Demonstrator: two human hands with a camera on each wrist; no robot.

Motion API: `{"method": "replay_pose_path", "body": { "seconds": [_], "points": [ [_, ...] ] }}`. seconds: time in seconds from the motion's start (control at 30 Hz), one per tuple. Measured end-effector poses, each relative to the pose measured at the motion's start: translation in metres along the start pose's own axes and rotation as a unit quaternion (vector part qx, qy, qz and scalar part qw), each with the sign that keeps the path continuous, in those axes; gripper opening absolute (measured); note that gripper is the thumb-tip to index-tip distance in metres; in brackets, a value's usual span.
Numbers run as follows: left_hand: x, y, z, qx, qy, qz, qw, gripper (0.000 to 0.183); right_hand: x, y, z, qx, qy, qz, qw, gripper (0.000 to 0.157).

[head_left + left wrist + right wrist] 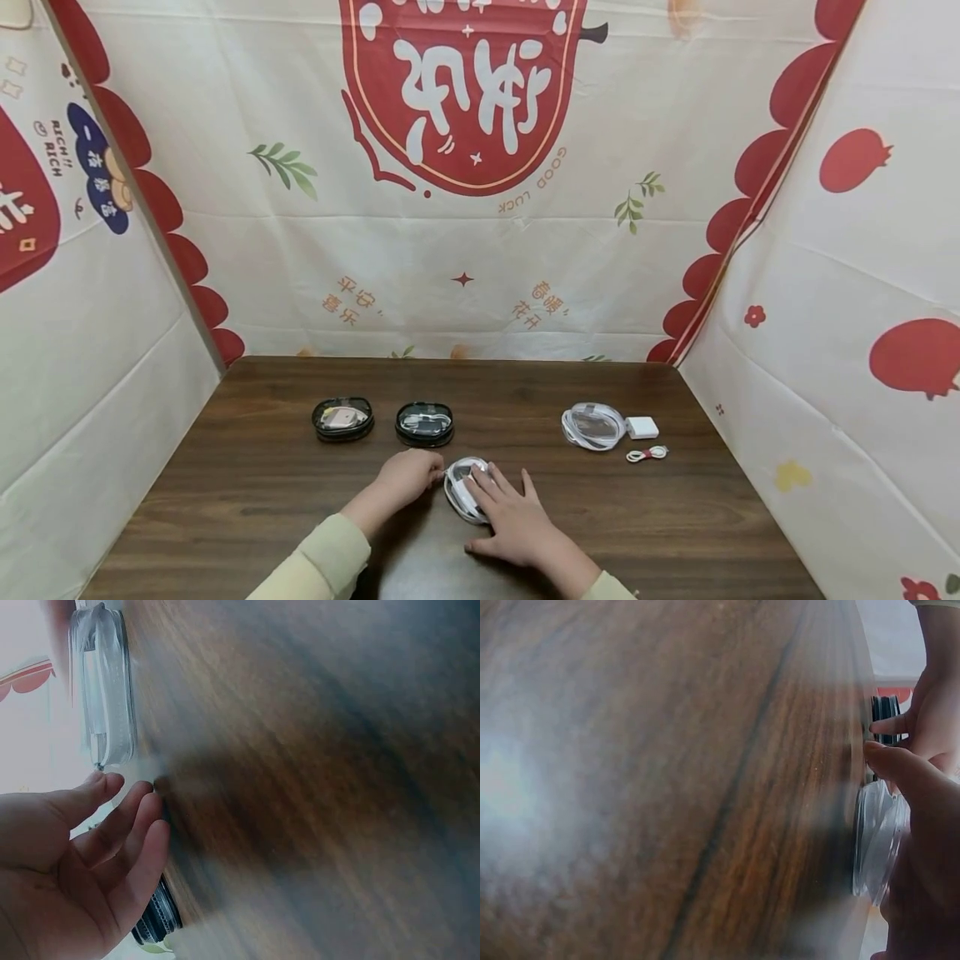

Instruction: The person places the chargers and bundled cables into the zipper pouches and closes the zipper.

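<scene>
A small oval clear pouch (454, 490) with white trim lies on the wooden table in front of me, with a white item inside. My left hand (408, 477) is at its left end. In the left wrist view, the thumb and forefinger pinch the small zipper pull (99, 767) at the tip of the pouch, while the other fingers are loosely bent. My right hand (517, 521) rests on the pouch's right side with fingers spread, hiding part of its top. The right wrist view shows the pouch's side (874, 847) below that hand's thumb.
Behind my left hand stand two black-trimmed clear pouches, one with a pinkish-white item (342, 417), the other with a white cable (426, 421). Farther right lie another white-trimmed pouch (592, 427), a white charger block (641, 427) and a tied white cable (647, 453). Printed cloth walls (450, 242) surround the table.
</scene>
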State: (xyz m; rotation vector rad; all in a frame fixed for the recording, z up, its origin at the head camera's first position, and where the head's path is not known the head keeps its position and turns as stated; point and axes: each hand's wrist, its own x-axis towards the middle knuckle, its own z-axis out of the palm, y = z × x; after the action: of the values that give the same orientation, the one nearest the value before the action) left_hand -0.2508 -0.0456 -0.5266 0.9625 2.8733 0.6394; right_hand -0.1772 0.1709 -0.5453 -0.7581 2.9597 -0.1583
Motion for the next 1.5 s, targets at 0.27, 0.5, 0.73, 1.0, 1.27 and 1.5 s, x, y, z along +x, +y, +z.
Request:
{"method": "replay_pose_path", "body": {
  "seconds": [0.27,0.5,0.73,1.0,1.27,1.5],
  "points": [
    [-0.010,0.007,-0.006,0.000,-0.010,0.010,0.9999,0.020,0.001,0.001,0.002,0.001,0.004,-0.005,1.000,0.088],
    [-0.015,0.009,-0.004,-0.007,-0.023,0.002,0.9997,0.020,0.000,0.001,0.001,0.007,0.015,-0.014,1.000,0.087],
    [-0.020,0.014,-0.004,-0.029,-0.037,0.011,0.9988,0.018,-0.001,-0.001,0.000,0.006,0.018,-0.014,1.000,0.087],
    [-0.023,0.029,-0.006,0.002,-0.056,0.038,0.9977,0.023,0.000,-0.002,0.002,0.003,0.017,-0.006,1.000,0.088],
    [-0.023,0.036,-0.004,-0.003,-0.078,0.029,0.9965,0.023,0.000,-0.004,0.001,0.010,0.018,-0.004,1.000,0.089],
    [-0.023,0.037,0.002,0.020,-0.063,0.015,0.9977,0.024,0.000,-0.003,0.000,0.014,0.020,-0.003,1.000,0.087]
  ]
}}
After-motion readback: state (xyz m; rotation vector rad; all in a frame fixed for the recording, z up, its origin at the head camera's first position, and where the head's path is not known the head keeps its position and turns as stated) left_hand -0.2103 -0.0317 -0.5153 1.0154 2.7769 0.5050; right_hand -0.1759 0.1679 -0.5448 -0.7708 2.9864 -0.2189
